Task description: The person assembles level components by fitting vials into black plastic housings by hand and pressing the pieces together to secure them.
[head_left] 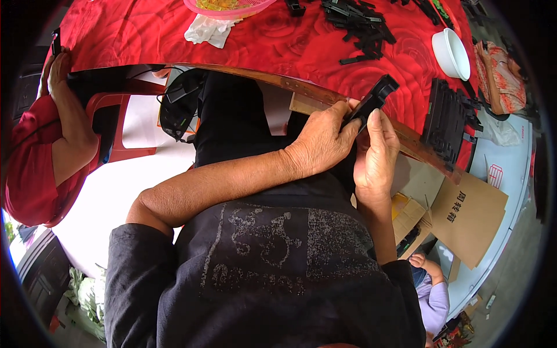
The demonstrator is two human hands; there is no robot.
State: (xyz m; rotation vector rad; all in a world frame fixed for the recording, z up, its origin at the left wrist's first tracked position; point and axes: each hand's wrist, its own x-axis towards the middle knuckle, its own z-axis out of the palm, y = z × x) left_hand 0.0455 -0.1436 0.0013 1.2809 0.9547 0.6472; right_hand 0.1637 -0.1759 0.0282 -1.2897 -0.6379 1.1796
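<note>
A long black plastic part [380, 93] with a hooked, thicker far end is held at the table's near edge, tilted up to the right. My left hand [325, 139] grips its lower end, fingers curled round it. On the other side, my right hand [377, 153] closes on the same part, thumb upright along it; some of its fingers are hidden behind. Right of my hands, a stack of black plastic parts [445, 124] lies by the table edge. Farther off, a loose heap of slim black pieces [362, 26] rests on the red tablecloth [278, 49].
A white bowl [451, 55] stands at the far right, a pink basket [232, 10] and crumpled white tissue [210, 30] at the far left. Cardboard [473, 214] lies lower right. A person in red [46, 151] sits at left; others are at the right.
</note>
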